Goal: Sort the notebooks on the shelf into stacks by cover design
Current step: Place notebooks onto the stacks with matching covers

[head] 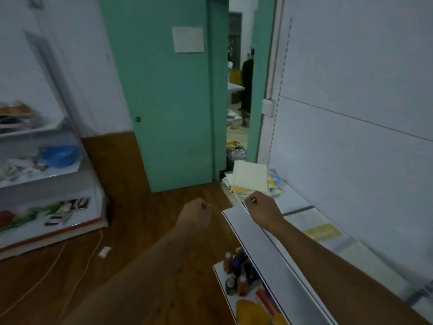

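Both hands are held out with fingers curled into fists; nothing is gripped. The left hand [195, 213] is positioned over the floor [140, 219]. The notebooks [251, 180] are piled on the shelf [295, 202], just beyond the right hand [263, 211].

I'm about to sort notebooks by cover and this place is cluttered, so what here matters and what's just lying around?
For the job:
pile of notebooks at the shelf's far end
notebook with a yellow label lying flat on the white shelf
left hand and right hand, both fisted, holding nothing

Lying about:
blue bowl
bottles on the lower shelf
cable on the floor
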Motion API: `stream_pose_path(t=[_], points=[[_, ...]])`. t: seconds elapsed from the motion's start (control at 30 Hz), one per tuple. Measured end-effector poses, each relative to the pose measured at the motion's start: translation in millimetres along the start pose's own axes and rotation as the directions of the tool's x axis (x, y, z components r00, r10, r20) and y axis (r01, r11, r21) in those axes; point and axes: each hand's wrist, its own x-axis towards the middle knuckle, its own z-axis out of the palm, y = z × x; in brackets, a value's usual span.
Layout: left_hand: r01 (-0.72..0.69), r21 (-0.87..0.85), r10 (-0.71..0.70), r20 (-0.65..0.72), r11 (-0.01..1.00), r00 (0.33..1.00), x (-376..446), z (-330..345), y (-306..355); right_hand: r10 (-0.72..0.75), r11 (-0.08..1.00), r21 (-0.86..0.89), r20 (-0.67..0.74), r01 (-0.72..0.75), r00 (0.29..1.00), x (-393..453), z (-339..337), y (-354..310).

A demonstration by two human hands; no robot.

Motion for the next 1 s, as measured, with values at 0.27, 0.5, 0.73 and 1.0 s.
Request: stream_pose_path(t=[0.27, 0.5, 0.73, 1.0], points=[[0.146, -0.062, -0.149, -0.043, 0.987, 0.988, 73, -30, -33, -0.137, 0.990, 0.007, 0.122, 0.138, 0.983, 94, 59, -42], [0.144, 0.024, -0.142, -0.056, 0.989, 0.988, 162, -47, -19, -0.165, 0.986, 0.017, 0.144, 0.164, 0.976, 197, 72, -60], [0.107, 0.034, -0.109, 0.056, 0.994, 0.993, 245, -12, 4, -0.067, 0.996, -0.050, 0.090, 0.072, 0.994, 274, 64, -30], [-0.004, 0.036, -0.007, 0.307, 0.999, 0.952, 322, 52, 29, 0.238, 0.955, -0.153, -0.119, -0.255, 0.964, 315, 46, 40]])
